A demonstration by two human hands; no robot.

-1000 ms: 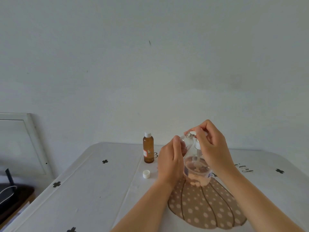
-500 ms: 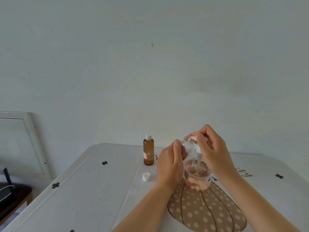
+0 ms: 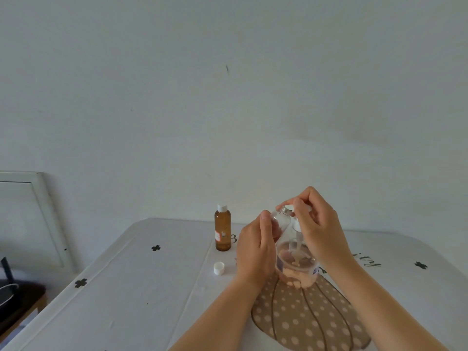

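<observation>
Hardly anything has shifted: left hand point(image 3: 255, 249) fingers wrap the tilted vial point(image 3: 278, 220) above the pump bottle point(image 3: 296, 267) mid-surface. Right hand point(image 3: 319, 231) pinches the pump point(image 3: 296, 226) at the vial's mouth. Misaligned, a squirt would likely spill onto the surface point(image 3: 157, 295).

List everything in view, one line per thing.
amber bottle: one, brown with a white cap, upright on the table beyond the left hand
cap: one, white, loose on the table left of the hands
pump bottle: one, clear with a white pump, between the hands by the pumpkin print
small bottle: one, clear with a metal neck, tilted toward the pump
tablecloth: one, white with black crosses and a brown dotted pumpkin print, over the table
frame: one, white, against the wall at left
left hand: one, holds the small bottle
right hand: one, grips the pump head
</observation>
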